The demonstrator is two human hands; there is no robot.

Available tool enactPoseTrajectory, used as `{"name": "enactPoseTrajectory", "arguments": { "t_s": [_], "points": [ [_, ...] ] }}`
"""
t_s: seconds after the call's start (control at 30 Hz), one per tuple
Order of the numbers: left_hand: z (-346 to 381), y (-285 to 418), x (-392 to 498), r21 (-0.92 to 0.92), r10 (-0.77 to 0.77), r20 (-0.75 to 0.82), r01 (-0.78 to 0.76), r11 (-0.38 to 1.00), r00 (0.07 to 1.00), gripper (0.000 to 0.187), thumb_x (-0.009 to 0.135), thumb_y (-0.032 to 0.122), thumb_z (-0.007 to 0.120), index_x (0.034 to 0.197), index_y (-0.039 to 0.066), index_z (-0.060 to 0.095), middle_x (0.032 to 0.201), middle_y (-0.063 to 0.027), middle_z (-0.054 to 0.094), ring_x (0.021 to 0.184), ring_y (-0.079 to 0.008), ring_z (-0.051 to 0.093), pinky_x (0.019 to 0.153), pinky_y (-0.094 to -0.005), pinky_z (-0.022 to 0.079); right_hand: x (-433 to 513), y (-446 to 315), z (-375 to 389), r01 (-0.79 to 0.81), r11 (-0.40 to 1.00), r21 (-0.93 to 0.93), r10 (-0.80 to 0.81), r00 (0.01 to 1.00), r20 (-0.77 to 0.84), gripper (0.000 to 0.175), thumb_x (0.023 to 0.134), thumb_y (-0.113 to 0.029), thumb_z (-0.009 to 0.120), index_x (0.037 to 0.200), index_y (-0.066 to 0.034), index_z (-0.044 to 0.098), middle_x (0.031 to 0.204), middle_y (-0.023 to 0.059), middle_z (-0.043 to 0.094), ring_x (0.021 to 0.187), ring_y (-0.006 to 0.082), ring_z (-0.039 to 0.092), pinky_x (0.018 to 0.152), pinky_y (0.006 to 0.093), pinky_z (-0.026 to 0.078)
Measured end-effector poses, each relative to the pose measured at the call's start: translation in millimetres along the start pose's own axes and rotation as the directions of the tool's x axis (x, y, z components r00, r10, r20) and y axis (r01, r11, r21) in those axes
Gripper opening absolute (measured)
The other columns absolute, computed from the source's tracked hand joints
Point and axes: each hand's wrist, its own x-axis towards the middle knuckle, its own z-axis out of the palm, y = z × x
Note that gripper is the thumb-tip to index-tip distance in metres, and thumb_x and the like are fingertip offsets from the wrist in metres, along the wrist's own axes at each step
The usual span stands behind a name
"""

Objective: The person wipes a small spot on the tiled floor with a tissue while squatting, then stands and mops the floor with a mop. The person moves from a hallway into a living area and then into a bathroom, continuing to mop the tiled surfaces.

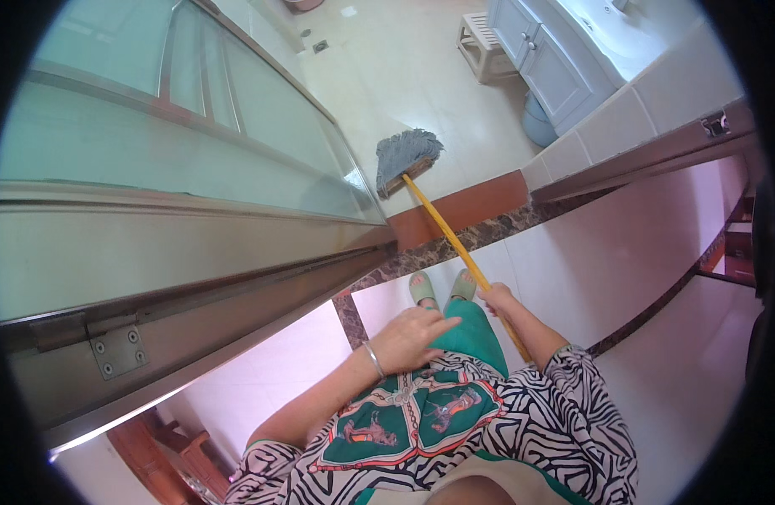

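My right hand (499,298) is wrapped around the yellow handle (447,230) of a string mop, whose lower end slants away from me over the door sill. Its grey mop head (407,158) rests on the bathroom floor just past the threshold, close to the edge of the glazed door. In front of my belly, my left hand (419,338) hovers with nothing in it, thumb and fingers apart, a bracelet on the wrist. Below it are my green trousers and green slippers (422,287), which stand on the white tiles before the sill.
A metal-framed glass door (236,158) stands open on the left, its hinge (119,353) near me. Dark marble (488,230) edges the threshold. Beyond are a plastic stool (482,47), a vanity cabinet (551,69) with a washbasin, a blue-grey bucket (539,121) and a floor drain (321,46).
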Motion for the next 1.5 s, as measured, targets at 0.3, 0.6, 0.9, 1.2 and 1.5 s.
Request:
{"name": "enactPoseTrajectory", "arguments": {
  "t_s": [0.3, 0.6, 0.9, 1.2, 1.5],
  "points": [
    [25, -47, -93, -0.015, -0.321, 0.052, 0.322, 0.946, 0.946, 0.044, 0.082, 0.021, 0.066, 0.124, 0.010, 0.058, 0.100, -0.0149, 0.064, 0.091, -0.0315, 0.063, 0.083, -0.0398, 0.051, -135, 215, -6, 0.187, 0.931, -0.314, -0.278, 0.920, -0.278, 0.044, 0.090, -0.041, 0.057, 0.090, 0.0029, 0.060, 0.078, 0.0288, 0.063, 0.079, 0.0460, 0.063, 0.069, 0.0524, 0.049],
    [75, -2, -117, -0.080, -0.482, 0.058, 0.485, 0.871, 0.874, 0.040, 0.085, 0.022, 0.063, 0.123, 0.010, 0.059, 0.101, -0.0151, 0.065, 0.092, -0.0324, 0.064, 0.083, -0.0393, 0.052, -120, 254, 4, 0.048, 0.919, -0.392, -0.156, 0.956, -0.249, 0.048, 0.089, -0.044, 0.054, 0.091, 0.0038, 0.061, 0.087, 0.0303, 0.064, 0.087, 0.0471, 0.062, 0.079, 0.0547, 0.048],
    [80, 42, -154, -0.176, -0.641, -0.152, 0.618, 0.766, 0.752, 0.040, 0.085, 0.022, 0.065, 0.123, 0.012, 0.060, 0.104, -0.0125, 0.065, 0.095, -0.0302, 0.064, 0.085, -0.0370, 0.051, -18, 91, 45, 0.190, 0.933, -0.305, -0.258, 0.945, -0.200, 0.051, 0.089, -0.044, 0.051, 0.092, 0.0047, 0.064, 0.088, 0.0304, 0.065, 0.091, 0.0450, 0.063, 0.080, 0.0524, 0.049],
    [90, 38, -158, -0.198, -0.622, -0.172, 0.591, 0.782, 0.764, 0.039, 0.085, 0.021, 0.065, 0.123, 0.011, 0.060, 0.103, -0.0125, 0.065, 0.094, -0.0299, 0.064, 0.084, -0.0370, 0.051, -77, 163, 6, 0.266, 0.855, -0.446, -0.400, 0.884, -0.240, 0.041, 0.092, -0.039, 0.054, 0.092, 0.0019, 0.058, 0.083, 0.0306, 0.064, 0.082, 0.0493, 0.061, 0.072, 0.0557, 0.048],
    [87, 23, -141, -0.141, -0.615, -0.038, 0.605, 0.784, 0.788, 0.042, 0.086, 0.024, 0.064, 0.127, 0.013, 0.058, 0.103, -0.0125, 0.066, 0.095, -0.0303, 0.064, 0.085, -0.0368, 0.052, -147, 252, -4, 0.096, 0.847, -0.522, -0.202, 0.968, -0.151, 0.037, 0.092, -0.035, 0.056, 0.095, 0.0014, 0.055, 0.085, 0.0295, 0.064, 0.083, 0.0473, 0.063, 0.074, 0.0543, 0.050]
  ]
}}
